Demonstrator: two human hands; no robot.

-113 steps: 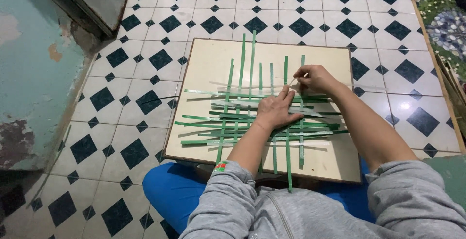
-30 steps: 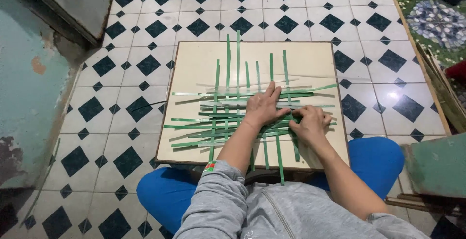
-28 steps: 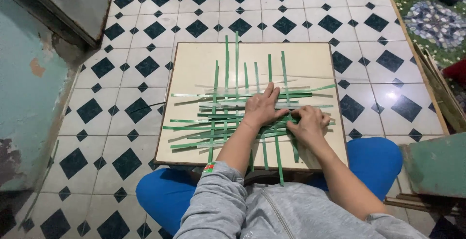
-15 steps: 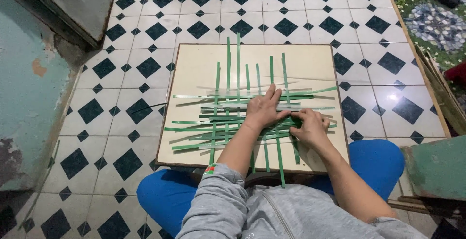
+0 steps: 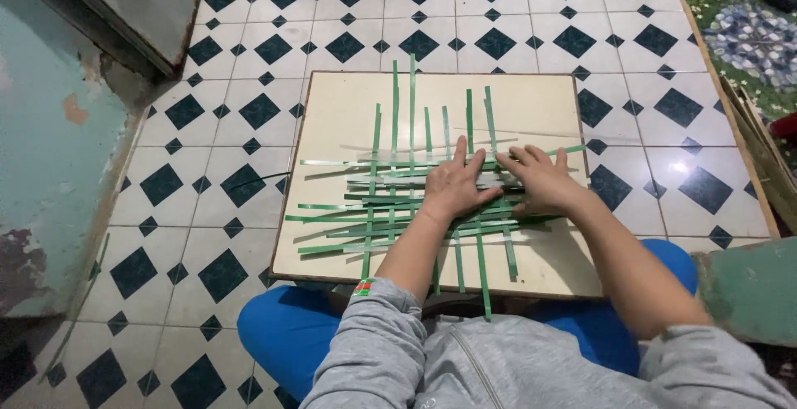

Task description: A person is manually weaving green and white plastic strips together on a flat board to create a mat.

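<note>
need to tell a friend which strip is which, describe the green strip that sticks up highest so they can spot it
On the cream board lies a lattice of green strips. The tallest upright strip stands left of centre, its tip nearest the board's far edge.

Board [image 5: 332, 127] lies on the tiled floor [image 5: 207, 151], its near edge over the person's lap. Strips [image 5: 390, 201] lie crossed on the board, some running away from the person, others across. Left hand [image 5: 455, 183] and right hand [image 5: 540, 178] rest flat on the crossing, side by side, the right just right of the left. Strip ends reach out left of, beyond and nearer than the hands. A wall [image 5: 50, 151] stands far left; a mat [image 5: 747, 27] lies far right, beyond the hands.
</note>
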